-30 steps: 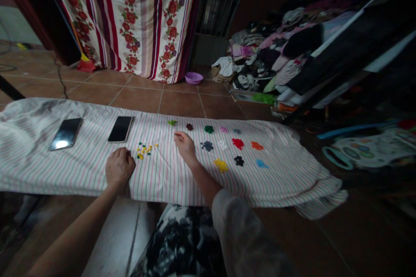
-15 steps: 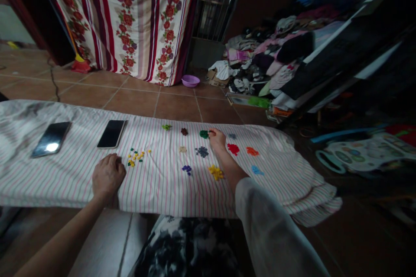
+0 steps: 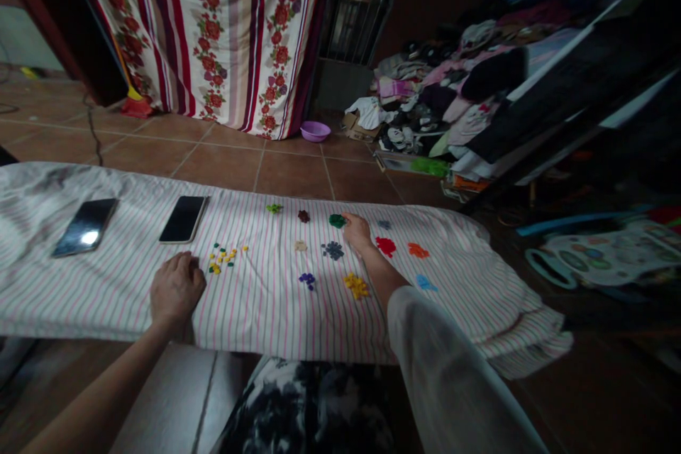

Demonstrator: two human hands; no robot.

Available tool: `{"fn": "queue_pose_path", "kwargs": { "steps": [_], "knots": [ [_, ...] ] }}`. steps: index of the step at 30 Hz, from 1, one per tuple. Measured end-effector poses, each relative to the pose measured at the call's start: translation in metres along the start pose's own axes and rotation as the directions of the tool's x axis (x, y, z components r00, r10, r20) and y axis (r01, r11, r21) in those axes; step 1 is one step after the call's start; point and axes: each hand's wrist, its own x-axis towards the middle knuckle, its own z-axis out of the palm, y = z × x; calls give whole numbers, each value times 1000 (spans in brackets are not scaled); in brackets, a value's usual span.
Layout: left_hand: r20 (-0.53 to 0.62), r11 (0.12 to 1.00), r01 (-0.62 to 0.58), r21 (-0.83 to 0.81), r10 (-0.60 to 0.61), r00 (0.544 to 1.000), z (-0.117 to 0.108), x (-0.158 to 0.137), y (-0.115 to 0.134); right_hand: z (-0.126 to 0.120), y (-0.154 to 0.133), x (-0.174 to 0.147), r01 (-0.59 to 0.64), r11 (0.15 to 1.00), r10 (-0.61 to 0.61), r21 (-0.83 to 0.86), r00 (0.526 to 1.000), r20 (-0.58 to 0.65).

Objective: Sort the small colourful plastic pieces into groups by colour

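Observation:
My right hand [image 3: 357, 230] reaches to the far side of the cloth, thumb and finger pinched at the right edge of a pile of small dark-green pieces [image 3: 337, 220]. Whatever is between those fingertips is too small to make out. My left hand [image 3: 178, 287] rests on the cloth at the left, palm down, fingers curled in. Just right of it lie loose yellow and green pieces [image 3: 222, 257]. Around my right arm are piles of grey pieces [image 3: 333, 250], yellow pieces [image 3: 355, 285] and red pieces [image 3: 386, 247].
Two phones, one [image 3: 85, 227] at far left and another [image 3: 184, 219] nearer, lie on the striped cloth [image 3: 255, 319]. Orange pieces [image 3: 418, 250], light-blue pieces [image 3: 425, 282], purple pieces [image 3: 307, 280], brown pieces [image 3: 303, 216] and lime-green pieces [image 3: 274, 208] sit in separate piles. A purple basin [image 3: 316, 131] stands on the floor.
My view has shifted slightly. My right hand stays at the dark-green pile with its fingertips closer to the pieces. The left hand has not moved.

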Motion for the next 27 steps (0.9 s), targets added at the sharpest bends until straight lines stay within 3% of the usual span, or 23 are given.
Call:
{"fn": "queue_pose_path", "kwargs": {
  "steps": [10, 15, 21, 27],
  "knots": [
    [-2, 1000, 6, -24, -6, 1000, -1, 0, 1, 4, 5, 3, -160, 917, 165, 365, 986, 18],
    [3, 1000, 9, -16, -9, 1000, -3, 1, 3, -1, 2, 2, -168, 944, 172, 283, 985, 11],
    [23, 999, 31, -29, -31, 999, -1, 1, 1, -5, -29, -6, -9, 984, 21, 177, 997, -68],
    [23, 999, 33, -24, -32, 999, 1, 1, 0, 10, -95, -29, 214, 928, -223, 305, 975, -5]
  ]
}}
